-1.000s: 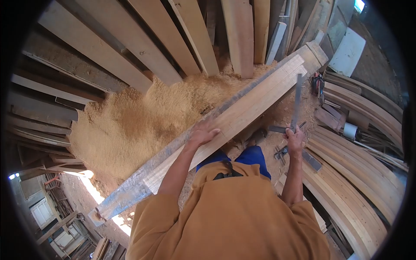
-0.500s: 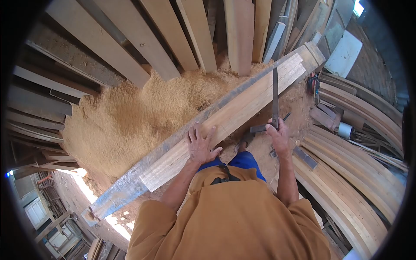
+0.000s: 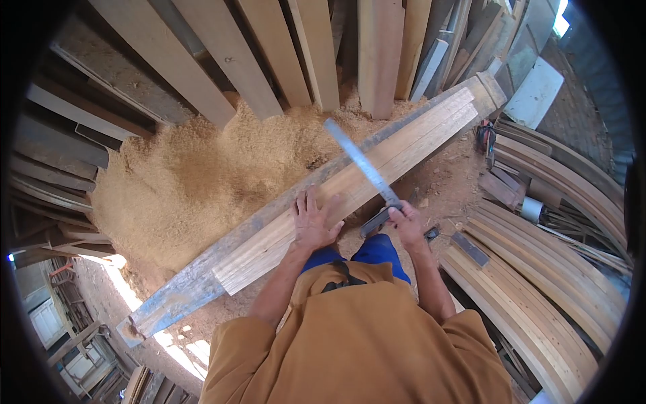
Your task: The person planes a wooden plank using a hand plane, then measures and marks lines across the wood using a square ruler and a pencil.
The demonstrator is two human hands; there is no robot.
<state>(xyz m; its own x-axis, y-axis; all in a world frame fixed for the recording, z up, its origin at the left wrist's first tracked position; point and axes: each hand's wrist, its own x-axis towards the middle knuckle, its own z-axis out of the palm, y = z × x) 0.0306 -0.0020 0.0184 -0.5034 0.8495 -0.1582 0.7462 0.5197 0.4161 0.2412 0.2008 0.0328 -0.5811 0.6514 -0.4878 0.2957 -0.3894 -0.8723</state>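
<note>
My left hand [image 3: 313, 221] lies with spread fingers on a pale wooden board [image 3: 383, 168], which rests along a long grey beam [image 3: 252, 229]. The fingers of my right hand [image 3: 406, 222] are closed round the corner of a metal square [image 3: 360, 160]. Its long blade slants up and left over the board, past the beam's far edge, and its short dark arm points down and left beside the board's near edge. A dark object, too small to make out, shows just right of my right hand.
Sawdust [image 3: 202, 182] is heaped behind the beam, below upright planks [image 3: 249, 60]. Curved boards [image 3: 531, 289] are stacked at the right, with a small dark block [image 3: 470, 248] on them. A white cylinder [image 3: 531, 209] and a light blue panel [image 3: 535, 93] are farther right.
My right hand has moved left toward the board, and the square's blade has swung from upright to slanting across it. My left hand went from bunched to spread on the board.
</note>
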